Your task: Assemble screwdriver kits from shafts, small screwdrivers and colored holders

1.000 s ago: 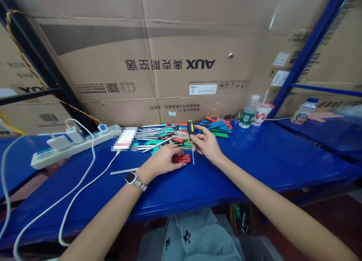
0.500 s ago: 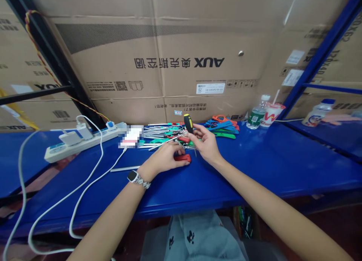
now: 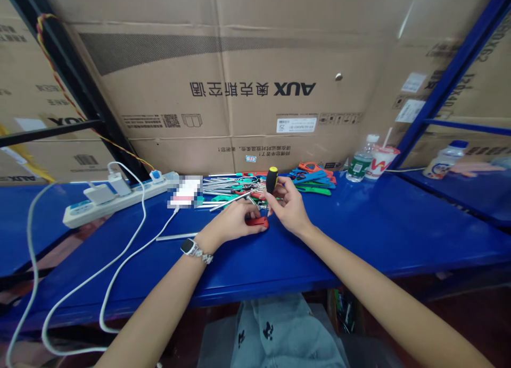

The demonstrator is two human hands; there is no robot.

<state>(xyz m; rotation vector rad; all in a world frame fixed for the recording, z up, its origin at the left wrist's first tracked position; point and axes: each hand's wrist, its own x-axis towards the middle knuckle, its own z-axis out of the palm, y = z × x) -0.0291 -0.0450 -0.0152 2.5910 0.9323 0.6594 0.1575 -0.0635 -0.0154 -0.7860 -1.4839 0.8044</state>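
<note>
My left hand (image 3: 236, 222) is closed on a red plastic handle (image 3: 258, 223) with a dark slot, which lies on the blue table. A screwdriver (image 3: 272, 180) with a black and yellow handle is pinched in the fingers of my right hand (image 3: 290, 204). It stands nearly upright, its shaft pointing down at the right end of the red handle. Whether the tip touches the handle is too small to tell. Right behind both hands lies a pile of metal rods (image 3: 223, 187) mixed with green and red plastic parts.
Blue and green plastic pieces (image 3: 315, 183) lie right of the pile. Farther right stand a water bottle (image 3: 358, 163) and a lidded cup with a straw (image 3: 381, 163). A white power strip (image 3: 128, 200) and cables (image 3: 138, 237) occupy the left. A metal rod (image 3: 175, 236) lies near my left wrist.
My right hand has turned the screwdriver from tilted to nearly upright and moved its shaft down and left to the red handle's end. My left hand stays in place.
</note>
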